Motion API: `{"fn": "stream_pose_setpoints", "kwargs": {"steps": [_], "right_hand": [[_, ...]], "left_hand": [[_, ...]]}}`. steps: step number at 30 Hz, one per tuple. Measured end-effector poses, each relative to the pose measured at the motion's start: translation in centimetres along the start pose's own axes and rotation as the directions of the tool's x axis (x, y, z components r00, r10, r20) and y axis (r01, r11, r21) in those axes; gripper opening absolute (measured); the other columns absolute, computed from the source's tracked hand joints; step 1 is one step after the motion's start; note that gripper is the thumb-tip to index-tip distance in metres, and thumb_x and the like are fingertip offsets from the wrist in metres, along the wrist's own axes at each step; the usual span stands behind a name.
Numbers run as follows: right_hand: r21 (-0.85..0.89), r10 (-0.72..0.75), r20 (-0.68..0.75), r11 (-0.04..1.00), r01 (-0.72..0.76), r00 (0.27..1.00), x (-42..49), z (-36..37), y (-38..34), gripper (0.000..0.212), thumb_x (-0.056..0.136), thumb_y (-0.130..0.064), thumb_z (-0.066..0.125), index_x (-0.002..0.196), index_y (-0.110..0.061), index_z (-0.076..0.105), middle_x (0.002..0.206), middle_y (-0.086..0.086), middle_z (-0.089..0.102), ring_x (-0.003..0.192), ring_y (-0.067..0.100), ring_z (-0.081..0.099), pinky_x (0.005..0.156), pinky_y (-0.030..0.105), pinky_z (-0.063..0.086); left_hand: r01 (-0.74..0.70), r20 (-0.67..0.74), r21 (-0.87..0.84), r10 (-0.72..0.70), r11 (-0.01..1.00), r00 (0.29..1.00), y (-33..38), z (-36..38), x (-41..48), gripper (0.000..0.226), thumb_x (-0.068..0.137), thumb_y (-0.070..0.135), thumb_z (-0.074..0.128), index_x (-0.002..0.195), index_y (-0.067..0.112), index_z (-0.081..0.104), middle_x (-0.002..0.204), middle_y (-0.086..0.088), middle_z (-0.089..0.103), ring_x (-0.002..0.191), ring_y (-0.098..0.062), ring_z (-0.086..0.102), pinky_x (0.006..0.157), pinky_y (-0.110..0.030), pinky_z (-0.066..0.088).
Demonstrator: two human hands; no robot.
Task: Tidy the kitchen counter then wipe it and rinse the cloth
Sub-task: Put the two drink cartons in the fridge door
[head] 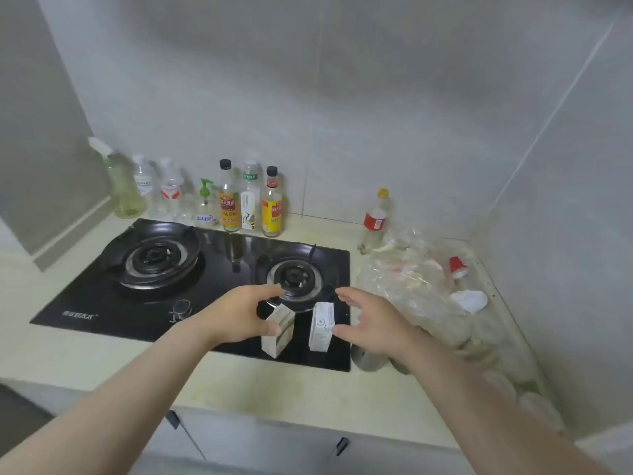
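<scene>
Now, from the head camera, both bare arms reach over the black gas hob (pixel 102 303) set in the pale counter (pixel 274 392). The left hand (pixel 236 317) grips a small white-and-green carton (pixel 277 332), thumb and fingers curled round its top edge, the box tilted on the hob's front right corner. Just beside it stands a white carton (pixel 321 326); the right hand (pixel 373 323) has its fingers spread and loose, fingertips at that box's right side, whether touching I cannot tell. Along the back wall stands a row of bottles (pixel 251 197). Right of the hob, crumpled clear plastic bags (pixel 411 286) heap up in the corner beside a red-labelled bottle (pixel 375 217).
</scene>
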State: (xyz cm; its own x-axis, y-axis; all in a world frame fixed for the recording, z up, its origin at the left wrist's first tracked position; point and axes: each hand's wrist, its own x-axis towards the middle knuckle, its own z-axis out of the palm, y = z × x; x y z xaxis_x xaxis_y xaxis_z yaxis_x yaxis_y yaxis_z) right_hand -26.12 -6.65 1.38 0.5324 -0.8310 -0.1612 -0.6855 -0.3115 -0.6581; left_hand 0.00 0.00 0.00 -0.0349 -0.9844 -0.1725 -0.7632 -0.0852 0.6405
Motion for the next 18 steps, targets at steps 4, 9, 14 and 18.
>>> {"fn": "stream_pose_setpoints", "kwargs": {"steps": [4, 9, 14, 18], "right_hand": [[-0.012, 0.002, 0.056, 1.0, -0.002, 0.998, 2.7, -0.1, 1.7, 0.077, 0.08, -0.033, 0.075, 0.147, -0.03, 0.038, 0.147, -0.011, 0.046, 0.135, 0.008, 0.043, 0.111, 0.036, 0.04], [-0.069, -0.034, 0.142, 0.997, 0.045, 0.989, 7.0, 0.8, 4.5, 0.079, 0.08, -0.033, 0.077, 0.148, -0.029, 0.037, 0.151, -0.009, 0.042, 0.137, 0.01, 0.041, 0.112, 0.033, 0.038], [-0.193, -0.045, 0.274, 0.976, 0.101, 0.961, 10.2, 1.4, 6.8, 0.088, 0.079, -0.041, 0.076, 0.152, -0.027, 0.029, 0.156, -0.009, 0.031, 0.14, 0.013, 0.035, 0.114, 0.036, 0.036], [-0.227, -0.045, 0.354, 0.965, 0.132, 0.934, 11.6, 2.1, 8.0, 0.091, 0.074, -0.044, 0.076, 0.15, -0.027, 0.029, 0.149, -0.009, 0.037, 0.133, 0.013, 0.041, 0.107, 0.034, 0.041]], "left_hand": [[0.078, 0.018, 0.075, -0.079, 0.994, 0.997, -0.5, 1.4, 1.7, 0.085, 0.076, 0.024, 0.08, 0.147, 0.034, 0.035, 0.153, 0.014, 0.037, 0.14, -0.011, 0.035, 0.11, -0.035, 0.038], [0.142, 0.117, 0.185, -0.165, 0.972, 0.979, -0.8, 2.6, 4.2, 0.1, 0.076, 0.016, 0.078, 0.153, 0.037, 0.017, 0.159, 0.017, 0.019, 0.146, -0.012, 0.023, 0.112, -0.029, 0.03], [0.196, 0.142, 0.305, -0.248, 0.932, 0.958, -1.5, 3.8, 6.3, 0.092, 0.081, 0.013, 0.072, 0.151, 0.041, 0.019, 0.157, 0.013, 0.027, 0.144, -0.015, 0.028, 0.111, -0.035, 0.038], [0.225, 0.137, 0.365, -0.291, 0.904, 0.947, -1.5, 4.5, 7.0, 0.078, 0.082, 0.017, 0.072, 0.147, 0.036, 0.032, 0.146, 0.009, 0.045, 0.137, -0.016, 0.04, 0.104, -0.032, 0.043]]}}
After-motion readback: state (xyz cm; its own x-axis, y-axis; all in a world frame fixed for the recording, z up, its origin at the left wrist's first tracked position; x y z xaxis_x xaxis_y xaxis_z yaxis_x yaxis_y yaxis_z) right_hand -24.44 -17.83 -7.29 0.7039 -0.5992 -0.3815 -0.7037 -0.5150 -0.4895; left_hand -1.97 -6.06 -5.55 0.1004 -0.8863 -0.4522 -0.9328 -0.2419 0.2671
